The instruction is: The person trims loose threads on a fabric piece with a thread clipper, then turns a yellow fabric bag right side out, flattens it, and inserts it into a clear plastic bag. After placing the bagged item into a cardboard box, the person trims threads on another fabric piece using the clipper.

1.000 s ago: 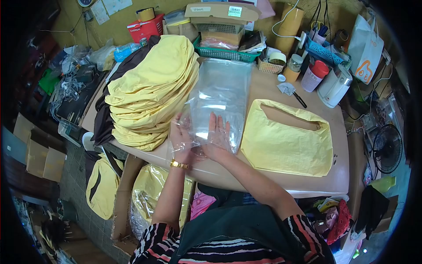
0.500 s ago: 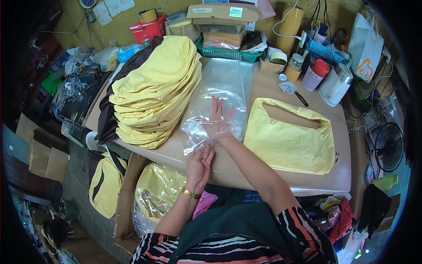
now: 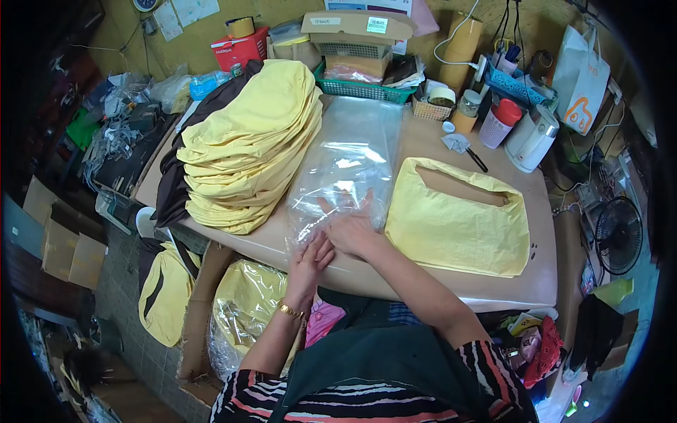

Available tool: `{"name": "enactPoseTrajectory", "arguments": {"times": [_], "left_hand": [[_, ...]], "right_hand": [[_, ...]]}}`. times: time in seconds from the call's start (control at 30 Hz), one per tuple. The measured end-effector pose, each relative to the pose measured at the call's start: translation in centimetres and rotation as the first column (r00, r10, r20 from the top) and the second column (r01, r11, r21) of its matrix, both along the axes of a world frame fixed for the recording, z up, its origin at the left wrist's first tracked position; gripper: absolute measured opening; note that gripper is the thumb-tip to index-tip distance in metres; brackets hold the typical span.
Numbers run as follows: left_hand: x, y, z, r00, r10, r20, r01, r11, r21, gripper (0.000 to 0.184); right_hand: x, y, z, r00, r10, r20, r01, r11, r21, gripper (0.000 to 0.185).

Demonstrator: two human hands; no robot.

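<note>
A clear plastic bag (image 3: 345,158) lies flat on the table, its near edge crumpled toward me. My left hand (image 3: 312,259), with a gold watch at the wrist, pinches that near edge. My right hand (image 3: 354,231) is partly under the film at the bag's near end, with fingers apart; some of them show through the plastic. To the right lies a flat yellow cloth bag (image 3: 458,236) with a long handle opening. On the left rises a stack of folded yellow cloth pieces (image 3: 247,148) with dark brown fabric along its edge.
A green basket (image 3: 367,90) holding boxes stands at the back. A jar (image 3: 467,111), a pink cup (image 3: 501,123), a white kettle (image 3: 533,137) and a black pen-like tool (image 3: 477,159) sit back right. Below the table's front edge, a cardboard box (image 3: 197,317) holds plastic-wrapped yellow cloth.
My right hand has drawn back toward me from deeper inside the plastic bag. My left hand stays at the bag's near edge, shifted slightly left.
</note>
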State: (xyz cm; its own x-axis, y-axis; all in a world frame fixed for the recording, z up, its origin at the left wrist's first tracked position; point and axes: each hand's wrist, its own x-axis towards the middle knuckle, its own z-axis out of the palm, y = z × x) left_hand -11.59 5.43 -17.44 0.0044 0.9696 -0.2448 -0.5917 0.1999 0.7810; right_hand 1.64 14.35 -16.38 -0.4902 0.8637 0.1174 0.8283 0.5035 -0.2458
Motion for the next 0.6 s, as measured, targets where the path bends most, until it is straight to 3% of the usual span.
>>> {"name": "enactPoseTrajectory", "arguments": {"times": [0.07,0.1,0.17,0.23,0.33,0.4,0.43,0.47,0.5,0.53,0.57,0.6], "left_hand": [[-1.5,-1.2,0.7,0.950,-0.074,-0.302,0.108,0.989,0.099,0.047],[-2.3,-1.8,1.3,0.950,-0.076,-0.304,0.111,0.989,0.099,0.047],[-3.9,-3.2,2.9,0.821,-0.022,-0.571,0.158,0.969,0.190,0.043],[-4.9,-5.1,7.4,0.807,-0.002,-0.590,0.156,0.965,0.210,0.042],[-7.6,-8.5,13.3,0.729,0.144,-0.670,0.052,0.963,0.263,0.037],[-9.1,-11.2,15.1,0.741,0.401,-0.538,-0.169,0.888,0.428,0.033],[-10.1,-12.3,16.9,0.700,0.455,-0.551,-0.122,0.836,0.535,0.032],[-12.9,-13.8,16.5,0.346,0.670,-0.657,-0.182,0.735,0.654,0.031],[-13.9,-15.8,17.9,0.497,0.776,-0.388,-0.449,0.613,0.650,0.032],[-18.6,-18.4,17.6,0.461,0.863,-0.205,-0.623,0.479,0.618,0.030],[-22.9,-22.4,17.7,0.512,0.858,0.042,-0.617,0.334,0.712,0.025],[-25.9,-26.9,18.6,-0.007,0.980,-0.197,-0.656,0.144,0.741,0.024]], "right_hand": [[0.2,0.3,1.0,0.998,0.032,0.057,-0.036,0.997,0.071,0.058],[0.0,1.2,1.1,0.999,0.030,0.043,-0.031,0.999,0.012,0.053],[-0.6,3.0,1.3,1.000,0.020,0.017,-0.018,0.994,-0.104,0.045],[-0.6,3.8,2.5,0.984,0.071,0.163,-0.024,0.961,-0.276,0.039],[-0.1,3.7,3.0,0.990,0.094,0.104,-0.074,0.982,-0.176,0.038],[0.2,4.1,2.9,0.987,0.146,0.069,-0.133,0.977,-0.166,0.040],[0.3,4.4,2.9,0.980,0.190,0.051,-0.178,0.966,-0.188,0.042],[0.3,4.6,2.9,0.981,0.189,0.044,-0.178,0.966,-0.187,0.042],[0.4,4.8,2.9,0.993,0.109,-0.038,-0.116,0.957,-0.265,0.044],[0.6,5.1,2.7,0.993,0.023,-0.112,-0.061,0.936,-0.346,0.046],[0.9,5.6,2.3,0.993,0.026,-0.118,-0.066,0.936,-0.347,0.046],[1.4,6.4,1.5,0.998,-0.015,-0.053,-0.012,0.886,-0.464,0.050]]}}
